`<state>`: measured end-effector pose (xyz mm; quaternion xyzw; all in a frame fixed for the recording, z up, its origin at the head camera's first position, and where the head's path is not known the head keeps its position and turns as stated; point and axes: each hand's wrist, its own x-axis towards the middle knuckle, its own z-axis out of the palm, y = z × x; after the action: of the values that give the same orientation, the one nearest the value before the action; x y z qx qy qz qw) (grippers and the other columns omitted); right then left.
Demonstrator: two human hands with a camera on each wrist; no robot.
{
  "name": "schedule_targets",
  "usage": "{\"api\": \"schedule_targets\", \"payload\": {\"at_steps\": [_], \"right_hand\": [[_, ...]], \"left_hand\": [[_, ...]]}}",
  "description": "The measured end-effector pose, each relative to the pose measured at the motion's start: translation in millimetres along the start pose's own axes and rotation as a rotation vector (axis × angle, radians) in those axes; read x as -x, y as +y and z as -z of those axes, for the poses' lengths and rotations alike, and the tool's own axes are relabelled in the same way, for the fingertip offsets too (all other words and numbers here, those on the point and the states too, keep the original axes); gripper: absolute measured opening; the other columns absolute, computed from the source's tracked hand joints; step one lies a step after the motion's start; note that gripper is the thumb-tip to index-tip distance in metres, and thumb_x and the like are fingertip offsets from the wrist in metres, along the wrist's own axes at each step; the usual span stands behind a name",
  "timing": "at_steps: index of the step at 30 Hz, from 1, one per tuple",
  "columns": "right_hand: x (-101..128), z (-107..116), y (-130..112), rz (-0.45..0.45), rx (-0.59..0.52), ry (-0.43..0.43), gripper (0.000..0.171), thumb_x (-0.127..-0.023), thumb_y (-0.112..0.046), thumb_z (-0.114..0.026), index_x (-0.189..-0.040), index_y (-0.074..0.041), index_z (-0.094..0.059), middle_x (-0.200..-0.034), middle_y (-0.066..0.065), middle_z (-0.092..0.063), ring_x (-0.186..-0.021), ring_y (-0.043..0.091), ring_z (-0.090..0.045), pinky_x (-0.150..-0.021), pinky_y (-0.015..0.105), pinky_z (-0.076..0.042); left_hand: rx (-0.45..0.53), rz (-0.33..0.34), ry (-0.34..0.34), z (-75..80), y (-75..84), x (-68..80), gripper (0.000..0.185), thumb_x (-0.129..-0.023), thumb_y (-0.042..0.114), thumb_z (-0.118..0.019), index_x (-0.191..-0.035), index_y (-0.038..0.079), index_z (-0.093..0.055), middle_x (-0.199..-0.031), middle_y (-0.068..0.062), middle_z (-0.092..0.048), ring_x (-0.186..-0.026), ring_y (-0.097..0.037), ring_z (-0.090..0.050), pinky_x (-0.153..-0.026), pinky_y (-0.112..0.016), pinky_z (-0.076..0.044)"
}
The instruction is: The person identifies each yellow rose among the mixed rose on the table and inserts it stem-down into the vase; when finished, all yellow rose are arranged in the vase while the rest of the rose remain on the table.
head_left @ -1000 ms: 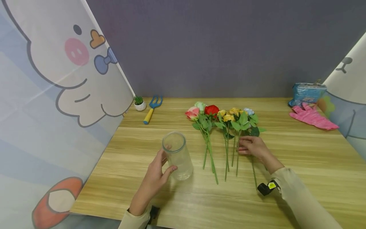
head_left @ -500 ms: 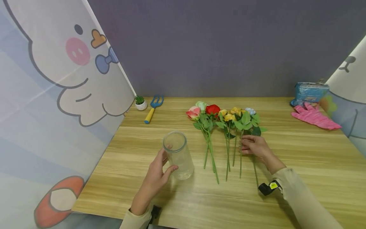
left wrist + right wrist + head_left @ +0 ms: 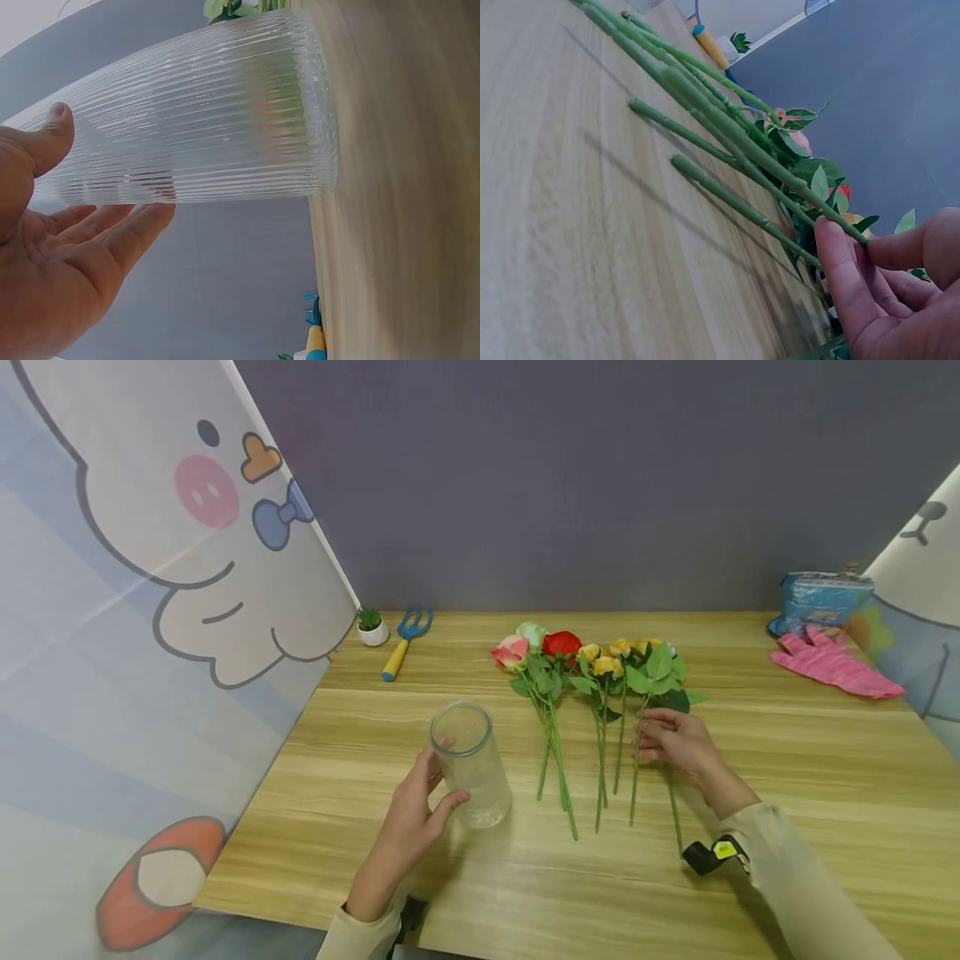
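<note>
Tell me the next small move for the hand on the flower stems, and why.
Probably lift the pinched stem clear of the others. The right hand already pinches it between thumb and fingers, while the left hand holds the upright glass vase, mouth open, beside the flowers.

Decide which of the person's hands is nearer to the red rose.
Right. The right hand pinches a stem just right of the red rose; the left hand holds the glass vase, farther off.
</note>
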<state>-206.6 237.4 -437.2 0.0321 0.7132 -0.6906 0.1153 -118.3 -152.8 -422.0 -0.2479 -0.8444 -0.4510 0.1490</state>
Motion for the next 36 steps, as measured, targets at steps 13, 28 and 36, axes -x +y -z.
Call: {"api": "schedule_targets", "payload": {"at_steps": [13, 28, 36], "right_hand": [[6, 2, -6, 0.083, -0.199, 0.063, 0.023, -0.107, -0.004, -0.053, -0.128, 0.004, -0.051, -0.095, -0.010, -0.070, -0.084, 0.007, -0.071, -0.071, 0.022, -0.065], [16, -6, -11, 0.209, -0.442, 0.097, 0.019, -0.104, 0.001, -0.057, -0.102, -0.014, -0.069, -0.096, -0.003, -0.073, -0.081, 0.010, -0.070, -0.069, 0.023, -0.065], [19, -17, -15, 0.301, -0.454, 0.103, 0.017, -0.104, 0.001, -0.057, -0.102, -0.011, -0.069, -0.095, -0.001, -0.073, -0.081, 0.012, -0.072, -0.071, 0.025, -0.065]], "left_hand": [[0.025, -0.017, 0.016, -1.6, -1.4, 0.2, 0.075, -0.087, -0.007, -0.076, -0.150, -0.009, -0.035, -0.143, -0.033, -0.053, -0.132, -0.049, -0.054, -0.107, -0.055, -0.048], [0.037, -0.042, 0.032, -3.1, -0.4, 0.4, 0.075, -0.086, -0.008, -0.076, -0.149, -0.011, -0.035, -0.143, -0.034, -0.052, -0.132, -0.050, -0.054, -0.108, -0.054, -0.048], [0.031, -0.056, 0.035, -4.1, -2.1, 0.8, 0.074, -0.087, -0.009, -0.075, -0.149, -0.011, -0.035, -0.143, -0.035, -0.052, -0.131, -0.051, -0.054, -0.107, -0.055, -0.048]]}}
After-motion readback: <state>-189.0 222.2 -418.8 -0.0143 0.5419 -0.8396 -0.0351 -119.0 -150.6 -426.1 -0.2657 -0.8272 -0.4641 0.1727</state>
